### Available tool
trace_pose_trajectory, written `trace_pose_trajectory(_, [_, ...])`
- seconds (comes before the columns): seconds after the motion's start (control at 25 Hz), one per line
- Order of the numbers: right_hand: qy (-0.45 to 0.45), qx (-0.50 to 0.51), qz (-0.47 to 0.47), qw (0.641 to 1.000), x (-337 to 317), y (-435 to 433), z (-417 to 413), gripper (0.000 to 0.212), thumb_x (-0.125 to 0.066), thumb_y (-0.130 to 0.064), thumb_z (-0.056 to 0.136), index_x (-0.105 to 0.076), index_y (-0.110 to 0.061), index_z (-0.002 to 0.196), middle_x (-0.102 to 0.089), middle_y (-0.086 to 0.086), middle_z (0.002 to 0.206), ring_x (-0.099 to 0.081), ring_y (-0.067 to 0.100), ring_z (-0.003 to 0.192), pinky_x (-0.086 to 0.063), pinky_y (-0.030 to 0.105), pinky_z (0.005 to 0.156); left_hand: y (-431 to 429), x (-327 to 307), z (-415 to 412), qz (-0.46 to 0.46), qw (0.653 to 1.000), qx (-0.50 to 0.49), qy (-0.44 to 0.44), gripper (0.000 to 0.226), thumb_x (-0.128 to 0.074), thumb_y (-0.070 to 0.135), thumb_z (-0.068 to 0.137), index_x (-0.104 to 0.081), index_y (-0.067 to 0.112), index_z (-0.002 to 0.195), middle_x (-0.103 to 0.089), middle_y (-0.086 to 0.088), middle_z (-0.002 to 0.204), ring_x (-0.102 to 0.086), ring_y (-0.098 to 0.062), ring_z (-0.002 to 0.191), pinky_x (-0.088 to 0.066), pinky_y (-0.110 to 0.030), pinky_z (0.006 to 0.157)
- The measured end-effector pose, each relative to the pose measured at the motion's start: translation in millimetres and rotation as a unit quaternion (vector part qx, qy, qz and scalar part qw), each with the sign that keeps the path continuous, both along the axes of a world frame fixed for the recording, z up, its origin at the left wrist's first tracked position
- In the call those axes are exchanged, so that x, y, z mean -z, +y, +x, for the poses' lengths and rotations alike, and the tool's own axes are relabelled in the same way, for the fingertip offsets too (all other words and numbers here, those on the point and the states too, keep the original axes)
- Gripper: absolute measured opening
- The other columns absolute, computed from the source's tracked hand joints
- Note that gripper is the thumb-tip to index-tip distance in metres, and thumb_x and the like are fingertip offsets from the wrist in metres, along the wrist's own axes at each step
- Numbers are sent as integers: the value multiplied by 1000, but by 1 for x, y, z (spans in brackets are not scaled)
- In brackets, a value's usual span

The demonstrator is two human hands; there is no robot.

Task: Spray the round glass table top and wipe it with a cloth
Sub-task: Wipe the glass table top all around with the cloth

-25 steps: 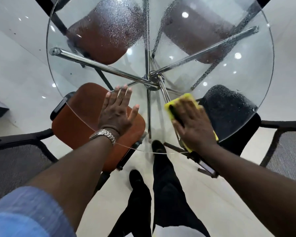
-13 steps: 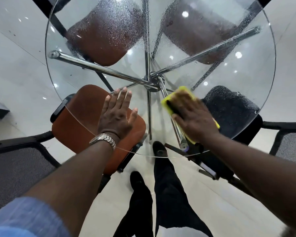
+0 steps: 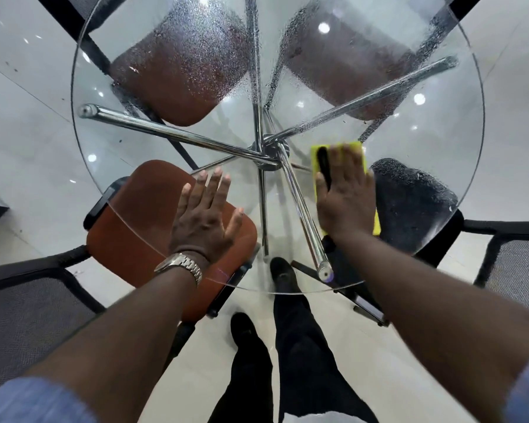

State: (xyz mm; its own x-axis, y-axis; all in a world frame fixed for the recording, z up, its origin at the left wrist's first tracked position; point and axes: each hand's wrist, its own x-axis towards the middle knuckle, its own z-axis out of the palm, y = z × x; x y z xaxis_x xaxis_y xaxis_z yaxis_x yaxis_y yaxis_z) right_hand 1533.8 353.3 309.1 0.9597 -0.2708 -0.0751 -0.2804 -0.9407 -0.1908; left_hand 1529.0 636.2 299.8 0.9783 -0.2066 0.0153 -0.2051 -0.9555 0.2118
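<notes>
Right grip flat, fingers straight, pressing yellow cloth on glass tabletop just R of chrome hub; left grip flat, open-palmed near front rim over orange chair seat; droplets cover far half, brown chair seats beneath.

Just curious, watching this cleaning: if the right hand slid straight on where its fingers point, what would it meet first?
Nothing solid, it seems: the right hand presses the yellow cloth flat on the glass table top, and ahead lie only spray droplets. The chrome bar crossing there is beneath the glass.
</notes>
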Motion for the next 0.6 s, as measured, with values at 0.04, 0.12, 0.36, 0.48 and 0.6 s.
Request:
trace_pose_trajectory(0.04, [-8, 66, -3, 998, 2, 18, -10, 68, -28, -50, 112, -9, -26, 172, -6, 0, 181, -6, 23, 167, -12, 54, 133, 0, -1, 0, -2, 1000, 0, 2, 72, -35, 59, 100, -28, 24, 163, -21, 1, 171, -15, -20, 159, -15, -49, 128])
trace_pose_trajectory(0.12, [-4, -17, -10, 1000, 1, 33, -18, 69, -28, -49, 112, -3, -25, 172, -3, 1, 181, -4, 25, 167, -7, 53, 133, 0, -2, -1, 0, 1000, -1, 4, 72, -36, 59, 100, -29, 24, 162, -22, 1, 171, -16, -20, 159, -15, -49, 128])
trace_pose_trajectory(0.36, [23, -252, -17, 967, -8, -31, 66, 66, -28, -56, 111, -12, -37, 172, -6, -8, 180, -3, 13, 166, -12, 46, 134, 2, 4, 0, -1, 1000, 4, -18, 71, -38, 57, 100, -30, 23, 162, -23, 0, 171, -17, -20, 159, -16, -49, 128])
trace_pose_trajectory(0.48, [3, 61, 1, 998, -6, 16, 46, 67, -28, -50, 113, -5, -29, 172, 0, -2, 181, -1, 21, 167, -10, 50, 133, 2, 2, 0, -2, 1000, 6, -13, 71, -37, 57, 100, -30, 23, 162, -22, 0, 171, -17, -20, 159, -15, -48, 129])
trace_pose_trajectory(0.6, [15, -60, 4, 998, -7, 46, 30, 68, -29, -49, 113, -3, -26, 172, 3, -1, 181, 3, 21, 167, -4, 49, 133, 1, 1, 0, -7, 1000, 3, -17, 71, -41, 56, 99, -32, 22, 161, -24, 0, 170, -20, -20, 158, -18, -50, 128])
